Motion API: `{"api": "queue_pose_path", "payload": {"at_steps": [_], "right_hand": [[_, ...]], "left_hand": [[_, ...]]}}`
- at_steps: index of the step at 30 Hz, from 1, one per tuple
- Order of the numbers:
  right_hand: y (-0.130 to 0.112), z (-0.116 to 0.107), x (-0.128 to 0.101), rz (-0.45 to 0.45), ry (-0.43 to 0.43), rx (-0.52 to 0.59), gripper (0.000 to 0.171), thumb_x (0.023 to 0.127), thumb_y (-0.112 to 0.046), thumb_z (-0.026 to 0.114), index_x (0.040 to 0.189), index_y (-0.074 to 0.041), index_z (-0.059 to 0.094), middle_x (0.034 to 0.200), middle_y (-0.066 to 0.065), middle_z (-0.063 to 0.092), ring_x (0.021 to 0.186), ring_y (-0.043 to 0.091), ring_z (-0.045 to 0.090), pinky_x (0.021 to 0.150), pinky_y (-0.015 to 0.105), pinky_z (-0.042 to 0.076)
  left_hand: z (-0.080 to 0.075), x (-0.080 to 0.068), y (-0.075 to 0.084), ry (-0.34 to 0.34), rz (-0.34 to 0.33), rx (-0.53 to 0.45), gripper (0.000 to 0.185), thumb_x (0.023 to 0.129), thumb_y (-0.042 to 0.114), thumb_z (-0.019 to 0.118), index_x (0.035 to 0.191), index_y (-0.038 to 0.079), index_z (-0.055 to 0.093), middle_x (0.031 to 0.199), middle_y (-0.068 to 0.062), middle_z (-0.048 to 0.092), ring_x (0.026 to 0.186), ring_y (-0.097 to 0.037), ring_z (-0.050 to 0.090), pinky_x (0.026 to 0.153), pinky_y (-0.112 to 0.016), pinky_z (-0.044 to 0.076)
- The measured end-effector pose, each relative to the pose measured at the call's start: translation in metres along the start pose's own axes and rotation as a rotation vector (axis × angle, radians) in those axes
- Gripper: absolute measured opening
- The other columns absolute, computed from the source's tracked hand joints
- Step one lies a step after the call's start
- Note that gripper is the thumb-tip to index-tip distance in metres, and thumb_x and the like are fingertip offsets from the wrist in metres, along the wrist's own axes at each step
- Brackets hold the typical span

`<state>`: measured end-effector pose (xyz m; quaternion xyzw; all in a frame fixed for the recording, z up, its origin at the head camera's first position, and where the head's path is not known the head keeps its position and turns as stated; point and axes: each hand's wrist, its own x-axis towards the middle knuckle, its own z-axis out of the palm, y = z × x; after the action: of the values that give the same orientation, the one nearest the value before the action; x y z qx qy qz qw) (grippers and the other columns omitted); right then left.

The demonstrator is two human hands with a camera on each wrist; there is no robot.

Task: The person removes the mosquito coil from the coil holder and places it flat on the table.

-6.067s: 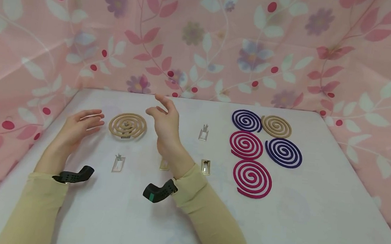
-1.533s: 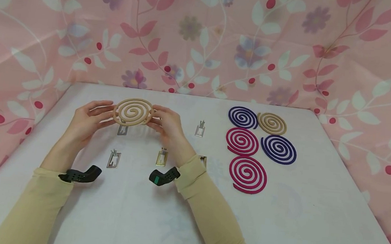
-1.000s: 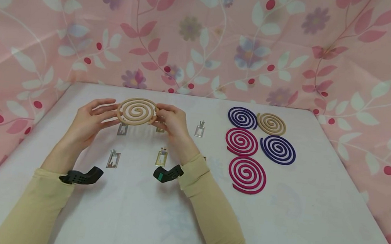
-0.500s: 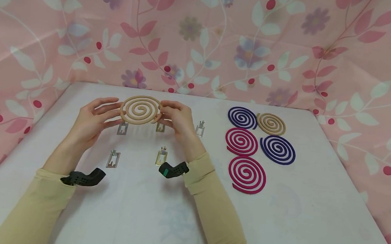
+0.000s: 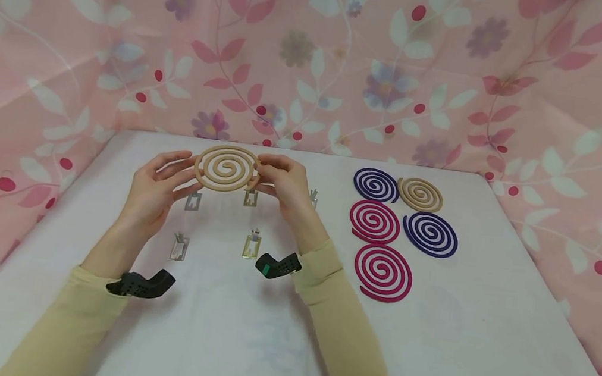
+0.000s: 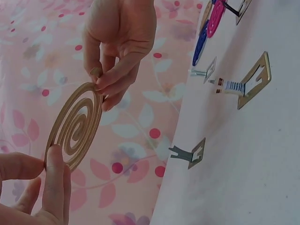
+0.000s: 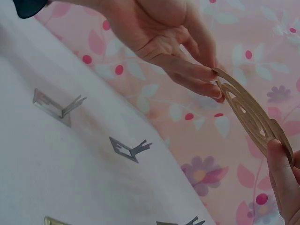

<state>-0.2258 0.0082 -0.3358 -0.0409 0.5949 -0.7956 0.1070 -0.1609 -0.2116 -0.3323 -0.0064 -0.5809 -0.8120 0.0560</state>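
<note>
A tan mosquito coil (image 5: 227,168) is held up over the back left of the table, its flat face tilted toward the head camera. My left hand (image 5: 152,193) pinches its left edge between thumb and fingers. On the opposite edge, by the coil's outer end, my right hand (image 5: 289,190) pinches it too. Below the coil stand a silver metal coil stand (image 5: 193,201) and a gold coil stand (image 5: 250,198), each with an upright prong. The left wrist view shows the coil (image 6: 77,126) edge-tilted between both hands, apart from the stands.
Nearer the front are another silver stand (image 5: 179,248) and gold stand (image 5: 252,244). A silver stand (image 5: 314,197) is partly hidden by my right hand. At right lie navy coils (image 5: 376,185), pink coils (image 5: 382,273) and a second tan coil (image 5: 420,195). A floral cloth (image 5: 312,63) surrounds the table.
Earliest, the tan coil rested on the back left stand with my hands apart from it. Both hands now hold it raised; over the last second and a half it shifted right and slightly up.
</note>
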Motion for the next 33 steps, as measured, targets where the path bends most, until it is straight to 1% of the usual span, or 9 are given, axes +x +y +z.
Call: {"api": "queue_pose_path", "payload": {"at_steps": [3, 5, 9, 12, 14, 19, 23, 28, 33], "right_hand": [[-0.002, -0.007, -0.006, 0.008, -0.008, 0.02, 0.025, 0.088, -0.005, 0.062, 0.112, 0.002, 0.063, 0.1, 0.014, 0.066, 0.075, 0.017, 0.067, 0.074, 0.034, 0.057], [-0.002, -0.013, -0.011, 0.006, -0.014, 0.031, 0.025, 0.088, -0.005, 0.061, 0.113, 0.002, 0.062, 0.101, 0.015, 0.065, 0.077, 0.018, 0.067, 0.074, 0.036, 0.057], [-0.003, -0.029, -0.023, 0.0, -0.026, 0.037, 0.028, 0.089, -0.005, 0.059, 0.116, 0.003, 0.06, 0.105, 0.016, 0.064, 0.081, 0.02, 0.066, 0.074, 0.037, 0.057], [-0.003, -0.043, -0.033, 0.014, -0.023, 0.027, 0.029, 0.089, -0.005, 0.06, 0.117, 0.003, 0.059, 0.106, 0.015, 0.063, 0.082, 0.02, 0.066, 0.075, 0.037, 0.056], [-0.004, -0.052, -0.039, 0.026, -0.019, 0.019, 0.029, 0.089, -0.006, 0.061, 0.117, 0.002, 0.06, 0.106, 0.015, 0.063, 0.083, 0.02, 0.066, 0.076, 0.037, 0.056], [-0.008, -0.074, -0.054, 0.044, -0.026, -0.034, 0.028, 0.09, -0.007, 0.06, 0.117, 0.0, 0.06, 0.108, 0.015, 0.062, 0.085, 0.021, 0.066, 0.078, 0.037, 0.055], [-0.011, -0.091, -0.064, 0.03, -0.026, -0.076, 0.028, 0.091, -0.006, 0.058, 0.118, 0.002, 0.058, 0.108, 0.015, 0.062, 0.086, 0.021, 0.065, 0.08, 0.037, 0.055], [-0.012, -0.116, -0.077, 0.025, 0.005, -0.099, 0.03, 0.091, -0.005, 0.058, 0.12, 0.003, 0.057, 0.109, 0.014, 0.062, 0.088, 0.02, 0.066, 0.081, 0.037, 0.055], [-0.015, -0.137, -0.09, 0.042, 0.031, -0.115, 0.033, 0.09, -0.007, 0.06, 0.121, 0.004, 0.055, 0.109, 0.013, 0.062, 0.091, 0.02, 0.065, 0.083, 0.036, 0.054]], "left_hand": [[0.01, -0.002, -0.004, 0.03, 0.001, 0.046, 0.04, 0.086, 0.005, 0.065, 0.123, 0.001, 0.05, 0.121, -0.013, 0.058, 0.096, -0.015, 0.065, 0.078, -0.028, 0.055], [0.016, -0.005, -0.007, 0.036, -0.006, 0.076, 0.04, 0.087, 0.007, 0.065, 0.124, 0.002, 0.05, 0.124, -0.014, 0.056, 0.097, -0.014, 0.064, 0.078, -0.027, 0.055], [0.03, -0.01, -0.014, 0.018, -0.039, 0.022, 0.038, 0.087, 0.004, 0.064, 0.122, 0.003, 0.051, 0.125, -0.015, 0.054, 0.099, -0.015, 0.063, 0.08, -0.029, 0.054], [0.041, -0.015, -0.019, 0.009, -0.074, -0.035, 0.037, 0.087, 0.003, 0.063, 0.122, 0.002, 0.05, 0.124, -0.014, 0.054, 0.099, -0.015, 0.063, 0.081, -0.031, 0.054], [0.048, -0.019, -0.022, 0.005, -0.094, -0.047, 0.038, 0.088, 0.003, 0.063, 0.123, 0.003, 0.049, 0.125, -0.014, 0.053, 0.1, -0.015, 0.062, 0.081, -0.032, 0.054], [0.065, -0.027, -0.031, 0.001, -0.11, -0.054, 0.041, 0.088, 0.001, 0.061, 0.127, 0.0, 0.046, 0.128, -0.015, 0.053, 0.102, -0.014, 0.062, 0.081, -0.032, 0.054], [0.081, -0.03, -0.041, -0.002, -0.126, -0.042, 0.04, 0.089, 0.001, 0.06, 0.127, 0.002, 0.047, 0.131, -0.016, 0.052, 0.098, -0.014, 0.064, 0.081, -0.033, 0.055], [0.103, -0.033, -0.052, -0.033, -0.159, -0.006, 0.037, 0.091, 0.0, 0.056, 0.127, 0.003, 0.046, 0.132, -0.016, 0.052, 0.094, -0.015, 0.065, 0.081, -0.034, 0.055], [0.119, -0.034, -0.065, -0.043, -0.188, -0.005, 0.037, 0.089, -0.001, 0.059, 0.124, 0.003, 0.049, 0.13, -0.014, 0.054, 0.093, -0.016, 0.066, 0.081, -0.036, 0.055]]}}
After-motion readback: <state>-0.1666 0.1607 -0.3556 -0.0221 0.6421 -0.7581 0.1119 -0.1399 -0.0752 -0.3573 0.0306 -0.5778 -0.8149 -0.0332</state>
